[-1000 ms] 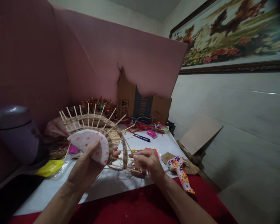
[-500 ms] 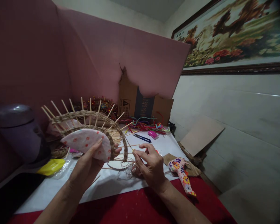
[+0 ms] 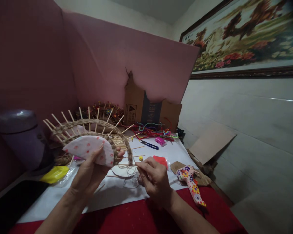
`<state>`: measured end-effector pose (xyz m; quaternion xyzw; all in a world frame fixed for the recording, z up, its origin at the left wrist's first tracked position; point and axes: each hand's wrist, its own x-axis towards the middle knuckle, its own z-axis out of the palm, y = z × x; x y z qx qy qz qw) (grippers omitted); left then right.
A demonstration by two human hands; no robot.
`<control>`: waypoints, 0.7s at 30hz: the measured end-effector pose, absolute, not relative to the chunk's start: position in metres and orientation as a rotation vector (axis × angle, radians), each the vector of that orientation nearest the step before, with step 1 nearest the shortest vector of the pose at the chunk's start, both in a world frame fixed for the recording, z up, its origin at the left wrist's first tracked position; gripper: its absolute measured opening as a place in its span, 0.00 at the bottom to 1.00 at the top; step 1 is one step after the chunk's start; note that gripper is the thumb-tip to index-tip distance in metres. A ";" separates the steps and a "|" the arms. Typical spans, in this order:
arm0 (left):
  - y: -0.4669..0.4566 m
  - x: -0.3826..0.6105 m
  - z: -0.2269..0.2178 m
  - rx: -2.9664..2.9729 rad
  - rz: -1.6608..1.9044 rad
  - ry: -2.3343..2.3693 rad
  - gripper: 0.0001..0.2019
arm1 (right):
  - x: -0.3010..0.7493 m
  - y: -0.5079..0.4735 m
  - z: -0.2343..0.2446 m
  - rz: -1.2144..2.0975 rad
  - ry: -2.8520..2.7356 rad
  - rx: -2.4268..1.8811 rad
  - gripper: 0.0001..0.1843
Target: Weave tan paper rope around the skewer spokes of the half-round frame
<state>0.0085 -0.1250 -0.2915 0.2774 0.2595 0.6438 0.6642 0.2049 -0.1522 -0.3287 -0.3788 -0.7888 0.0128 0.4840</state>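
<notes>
My left hand grips a fan-shaped woven craft by its half-round centre, white cloth with red dots. The thumb lies on the front and fingers show behind the right edge. Thin wooden sticks radiate from it, and two curved bands of brown cord are woven through them. At the outer band's lower right end, my right hand is closed, thumb and forefinger pinching a thin strand of cord. Below, loose cord lies in a tangle above a pale round piece, partly hidden.
Navy thread snips, a pink packet and colourful pipe cleaners lie behind. A red packet and flowered animal-shaped piece are at right. A purple flask and yellow packet stand left; torn cardboard leans behind.
My right hand has moved down slightly and curled its fingers further, pinching lower. The woven craft has tilted and shifted slightly left and down. A small yellow thing now shows above my right hand.
</notes>
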 end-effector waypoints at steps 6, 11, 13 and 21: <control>-0.125 0.006 -0.287 0.510 1.468 0.623 0.06 | 0.211 -0.151 -0.329 -0.004 -1.887 -0.845 0.18; -0.128 0.003 -0.282 0.456 1.419 0.643 0.07 | 0.211 -0.150 -0.328 0.374 -1.824 -0.763 0.13; -0.127 0.001 -0.282 0.444 1.412 0.647 0.07 | 0.210 -0.147 -0.329 0.691 -1.694 -0.737 0.10; -0.128 0.002 -0.283 0.407 1.375 0.625 0.06 | 0.201 -0.147 -0.330 0.949 -1.627 -0.765 0.10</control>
